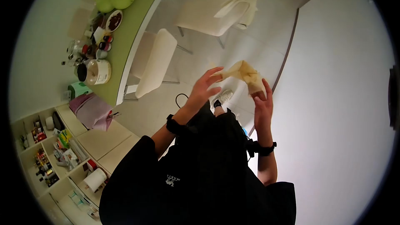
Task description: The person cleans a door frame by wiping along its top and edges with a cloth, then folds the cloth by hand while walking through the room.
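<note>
A thin, pale yellow cloth [246,74] with brownish patches hangs in the air between my two hands. My left hand [205,88] has one end of it at the fingertips, with the other fingers apart. On the right, my right hand [263,100] grips the other end, which is bunched near the thumb and fingers. The cloth sags and folds in the middle, above the floor. Both wrists wear black bands.
Cream chairs [156,62] stand beside a green table [132,31] bearing jars, a plate and green bags. Shelves [62,175] with small items are at lower left, near a purple cloth [92,110]. A white surface [329,100] fills the right side.
</note>
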Demonstrator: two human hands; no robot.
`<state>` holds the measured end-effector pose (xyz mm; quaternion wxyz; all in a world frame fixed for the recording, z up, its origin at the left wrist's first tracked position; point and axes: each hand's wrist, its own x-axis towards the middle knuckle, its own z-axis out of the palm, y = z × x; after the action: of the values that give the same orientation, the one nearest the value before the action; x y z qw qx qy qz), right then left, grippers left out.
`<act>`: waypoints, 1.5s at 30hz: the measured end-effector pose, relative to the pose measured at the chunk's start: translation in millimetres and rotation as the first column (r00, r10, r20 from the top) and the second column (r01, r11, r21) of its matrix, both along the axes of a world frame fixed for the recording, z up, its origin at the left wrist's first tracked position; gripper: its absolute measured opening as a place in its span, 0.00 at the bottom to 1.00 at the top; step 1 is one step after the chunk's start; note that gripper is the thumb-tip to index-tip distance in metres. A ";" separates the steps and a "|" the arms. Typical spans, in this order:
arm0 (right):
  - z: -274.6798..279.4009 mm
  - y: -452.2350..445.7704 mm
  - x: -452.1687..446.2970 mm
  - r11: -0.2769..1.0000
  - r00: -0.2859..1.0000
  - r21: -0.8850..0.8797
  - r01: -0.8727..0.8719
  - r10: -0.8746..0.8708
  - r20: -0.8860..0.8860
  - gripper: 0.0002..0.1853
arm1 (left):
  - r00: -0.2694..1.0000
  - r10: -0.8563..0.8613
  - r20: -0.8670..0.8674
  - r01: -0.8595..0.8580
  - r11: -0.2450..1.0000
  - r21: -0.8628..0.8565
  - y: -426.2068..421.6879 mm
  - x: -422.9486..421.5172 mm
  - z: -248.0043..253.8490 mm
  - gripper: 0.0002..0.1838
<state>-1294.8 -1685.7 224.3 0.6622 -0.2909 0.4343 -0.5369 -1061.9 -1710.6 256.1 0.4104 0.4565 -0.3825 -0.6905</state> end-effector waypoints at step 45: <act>66.3 -779.4 -314.5 0.587 0.631 -0.256 -0.768 0.628 -0.455 0.33 | 0.473 0.639 0.607 -0.215 0.752 -0.624 -721.8 -356.1 0.7 0.16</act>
<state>-1609.3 -2465.1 290.6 0.6610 -0.6588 0.2530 -0.2551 -1418.0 -2432.4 256.8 0.4567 0.6831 -0.5442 -0.1691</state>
